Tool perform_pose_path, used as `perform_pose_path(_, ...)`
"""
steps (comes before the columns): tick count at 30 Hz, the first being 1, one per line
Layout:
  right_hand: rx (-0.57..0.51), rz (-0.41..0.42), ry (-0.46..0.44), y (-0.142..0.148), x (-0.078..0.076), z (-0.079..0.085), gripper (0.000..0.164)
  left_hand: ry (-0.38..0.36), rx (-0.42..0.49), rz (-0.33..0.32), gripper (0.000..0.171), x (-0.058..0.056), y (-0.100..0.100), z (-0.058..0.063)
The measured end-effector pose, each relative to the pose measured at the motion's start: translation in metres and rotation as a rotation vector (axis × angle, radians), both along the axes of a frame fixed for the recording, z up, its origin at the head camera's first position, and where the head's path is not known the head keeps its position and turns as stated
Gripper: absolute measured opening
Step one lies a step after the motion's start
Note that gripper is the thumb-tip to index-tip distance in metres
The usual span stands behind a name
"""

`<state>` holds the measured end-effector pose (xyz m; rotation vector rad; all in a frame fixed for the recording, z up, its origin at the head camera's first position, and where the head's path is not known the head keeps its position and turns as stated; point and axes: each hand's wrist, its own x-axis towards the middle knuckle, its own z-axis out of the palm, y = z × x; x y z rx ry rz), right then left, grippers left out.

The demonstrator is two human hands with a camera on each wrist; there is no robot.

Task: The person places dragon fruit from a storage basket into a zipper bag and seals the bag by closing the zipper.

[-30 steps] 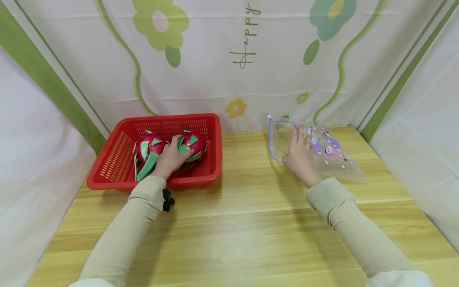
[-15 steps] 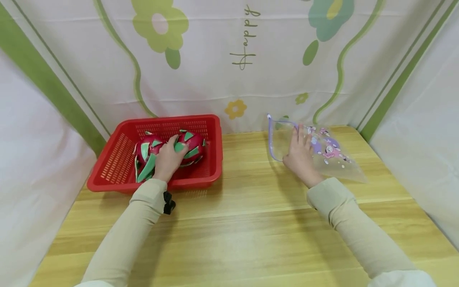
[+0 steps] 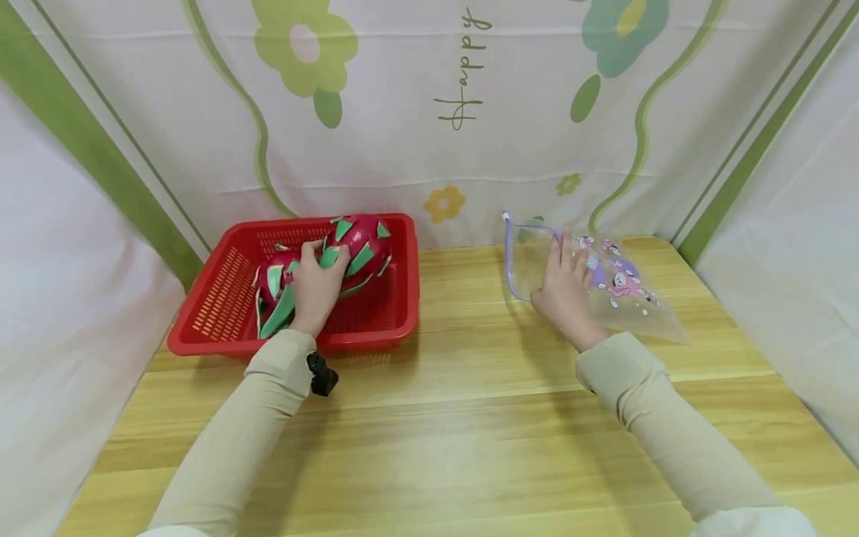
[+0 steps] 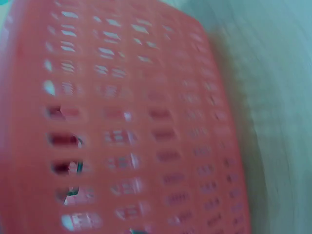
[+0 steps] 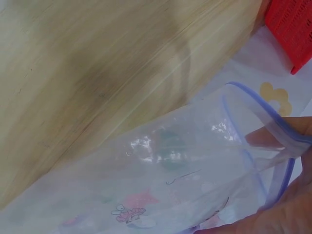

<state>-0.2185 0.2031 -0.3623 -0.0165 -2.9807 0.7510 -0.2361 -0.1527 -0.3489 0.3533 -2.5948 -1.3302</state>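
Note:
My left hand (image 3: 318, 291) grips a red dragon fruit (image 3: 362, 237) with green scales, raised above the floor of the red basket (image 3: 376, 339). A second dragon fruit (image 3: 273, 282) lies in the basket's left part, partly covered by that hand. In the left wrist view only the basket's slotted wall (image 4: 146, 126) shows, blurred; the hand is out of sight there. On the right, my right hand (image 3: 566, 291) holds a clear zip bag (image 3: 637, 306) near its purple-edged mouth, which gapes toward the basket. The right wrist view shows the fingers at the purple zip edge (image 5: 265, 105).
A wood-grain table (image 3: 436, 447) carries everything. Behind it hangs a white flowered curtain (image 3: 403, 149), close to the backs of basket and bag. White cloth walls (image 3: 80, 313) stand at both sides. The basket's rim surrounds the fruit.
My left hand has raised the right-hand dragon fruit upward from the basket floor, tilting it. The right hand and the bag have stayed in place.

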Motion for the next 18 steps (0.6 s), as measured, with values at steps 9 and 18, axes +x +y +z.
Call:
perform_pose_path(9, -0.027, 0.003, -0.016, 0.0, 0.0, 0.0, 0.098, -0.093, 0.318, -0.099, 0.068, 0.006, 0.018, 0.011)
perform_pose_path(18, -0.036, 0.015, 0.06, 0.0, -0.001, 0.002, 0.095, -0.061, 0.29, -0.215, 0.062, 0.005, 0.029, 0.021)
